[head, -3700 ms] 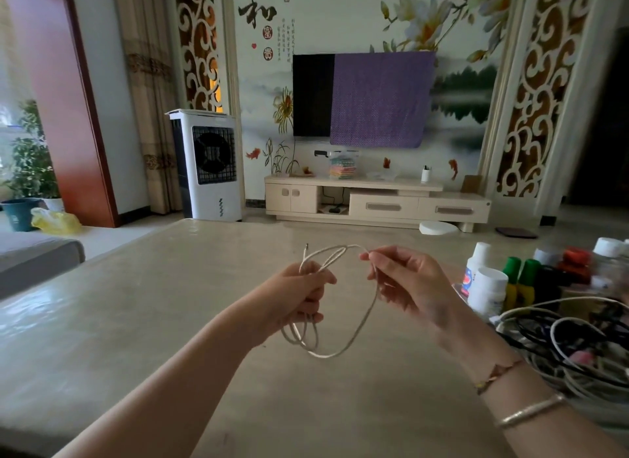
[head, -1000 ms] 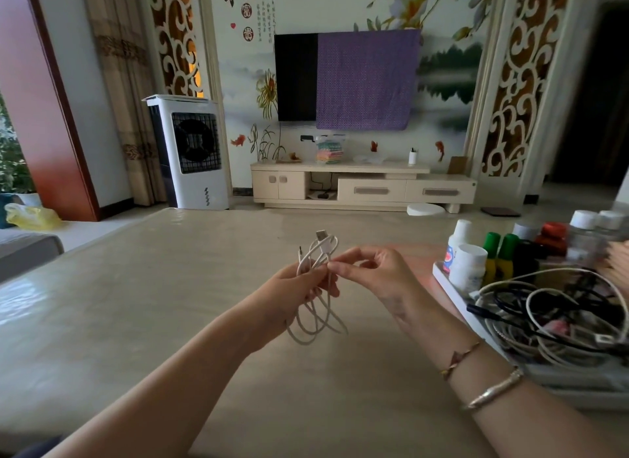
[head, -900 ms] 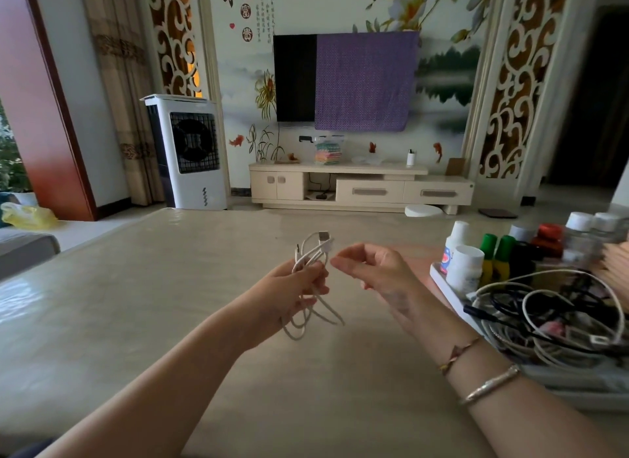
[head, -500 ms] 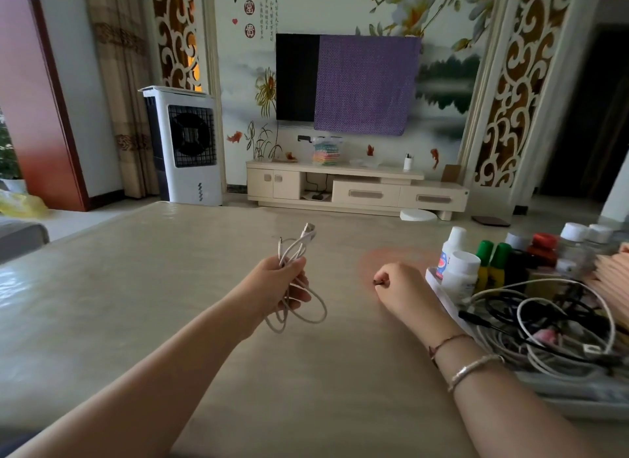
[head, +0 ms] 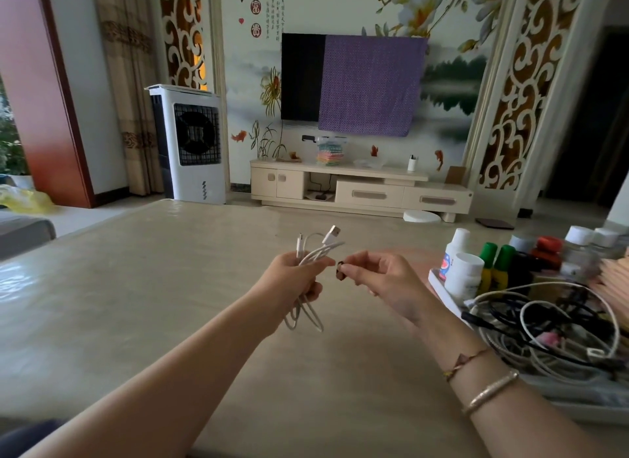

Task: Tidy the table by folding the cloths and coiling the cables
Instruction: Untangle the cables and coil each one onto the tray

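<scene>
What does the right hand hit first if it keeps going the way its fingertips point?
Probably the white cable bunched in the left hand. The right hand, pinching a small dark band, points left at it across a small gap; depth is unclear.

Coiled cable (head: 308, 284) left of cable pile (head: 551, 328)

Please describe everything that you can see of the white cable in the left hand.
The white cable is thin, smooth and looks plastic-coated. It is gathered into a loose coil of several loops. The left hand grips the coil near its top and holds it above the table; the loops hang below the fist. Two ends stick up above the fingers: a wide flat metal plug and a smaller plug. The right hand is close but does not touch it.
</scene>
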